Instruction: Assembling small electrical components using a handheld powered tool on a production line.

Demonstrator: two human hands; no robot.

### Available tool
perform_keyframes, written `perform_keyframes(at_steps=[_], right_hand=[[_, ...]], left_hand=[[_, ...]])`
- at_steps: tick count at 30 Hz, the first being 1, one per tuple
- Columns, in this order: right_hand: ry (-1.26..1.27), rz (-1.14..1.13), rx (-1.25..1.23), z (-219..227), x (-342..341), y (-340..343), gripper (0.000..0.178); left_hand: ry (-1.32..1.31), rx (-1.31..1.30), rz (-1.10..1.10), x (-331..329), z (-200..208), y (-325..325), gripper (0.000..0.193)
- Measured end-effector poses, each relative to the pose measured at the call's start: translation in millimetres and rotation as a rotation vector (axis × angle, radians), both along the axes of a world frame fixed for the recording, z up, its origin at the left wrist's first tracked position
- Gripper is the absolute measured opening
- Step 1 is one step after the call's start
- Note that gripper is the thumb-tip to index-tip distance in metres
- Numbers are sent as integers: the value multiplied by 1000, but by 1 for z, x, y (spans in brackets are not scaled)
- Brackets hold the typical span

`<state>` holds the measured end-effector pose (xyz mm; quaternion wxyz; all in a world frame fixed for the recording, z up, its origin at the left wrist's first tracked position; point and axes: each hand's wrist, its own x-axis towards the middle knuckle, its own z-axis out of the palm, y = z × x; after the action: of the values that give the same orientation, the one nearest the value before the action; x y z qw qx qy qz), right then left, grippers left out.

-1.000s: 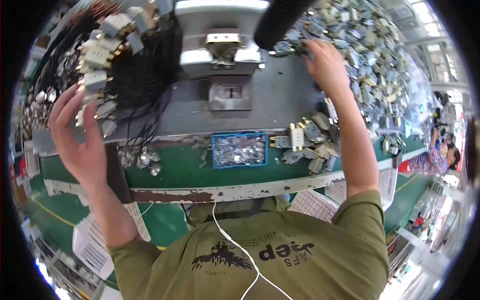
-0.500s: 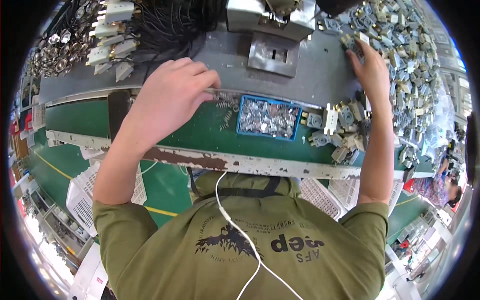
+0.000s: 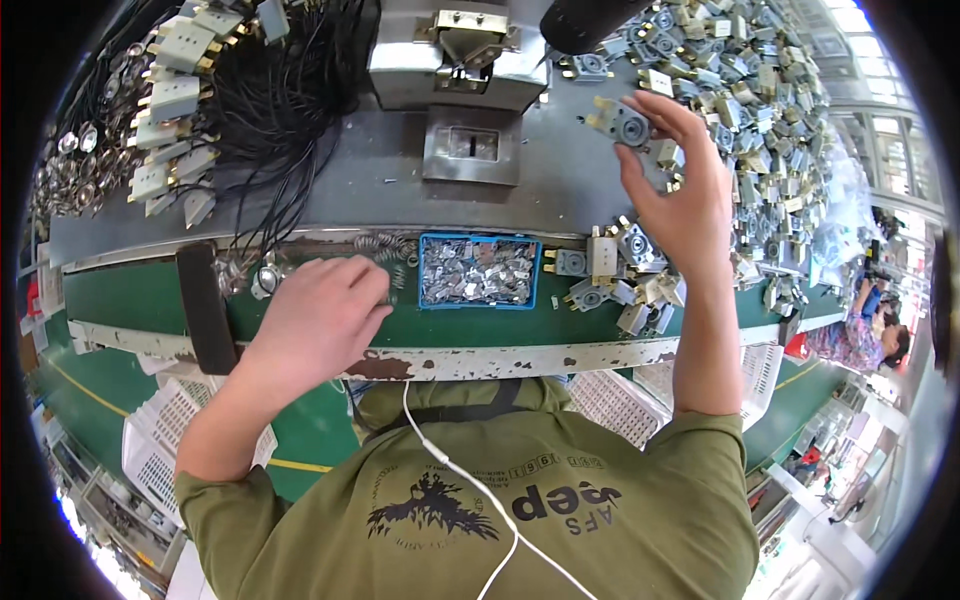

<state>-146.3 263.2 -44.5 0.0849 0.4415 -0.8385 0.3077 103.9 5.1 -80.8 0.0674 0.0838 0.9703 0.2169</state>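
Observation:
Between the thumb and fingertips of my right hand (image 3: 692, 190) is a grey plug housing (image 3: 630, 128) with brass-coloured pins, raised over the grey worktop beside the heap. My left hand (image 3: 322, 312) is over the green strip near the table's front edge, its fingers curled together; anything inside them is hidden. Small coil springs (image 3: 385, 243) lie just beyond its fingertips. To the right of that hand sits a blue tray (image 3: 423, 290) full of small shiny metal pieces. A few more plug housings (image 3: 603, 258) are grouped right of the tray.
A metal fixture (image 3: 460, 75) with a slotted steel block (image 3: 472, 150) stands at the back. Heaped plug housings (image 3: 770, 150) cover the right side. Black cables (image 3: 285, 110) and white plugs (image 3: 165, 100) lie at the left, and a dark phone-like slab (image 3: 205, 310) near the edge.
My right hand has come away from the heap, leftward and nearer, with a plug housing in its fingers. My left hand has drawn back from the springs. The whole view has shifted.

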Motion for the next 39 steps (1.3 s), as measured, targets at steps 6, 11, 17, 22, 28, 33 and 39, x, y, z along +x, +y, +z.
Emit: perform_keyframes(at_steps=[6, 11, 17, 22, 28, 33, 39], right_hand=[[71, 144, -17, 28, 19, -20, 45], [15, 227, 78, -19, 30, -56, 38], [82, 271, 71, -39, 27, -76, 34], [204, 253, 149, -42, 31, -70, 37], [-34, 293, 93, -16, 69, -72, 41], [-1014, 529, 154, -26, 109, -120, 45], [-1592, 554, 101, -55, 122, -158, 52]], left_hand=[[45, 195, 45, -7, 18, 5, 21], [-8, 392, -162, -13, 16, 24, 18], [29, 425, -149, -10, 17, 24, 14], [40, 390, -51, 1, 34, 9, 17], [151, -66, 461, 19, 58, -53, 7], [25, -343, 442, 18, 38, -60, 15], [-184, -138, 450, 2, 63, -84, 22]])
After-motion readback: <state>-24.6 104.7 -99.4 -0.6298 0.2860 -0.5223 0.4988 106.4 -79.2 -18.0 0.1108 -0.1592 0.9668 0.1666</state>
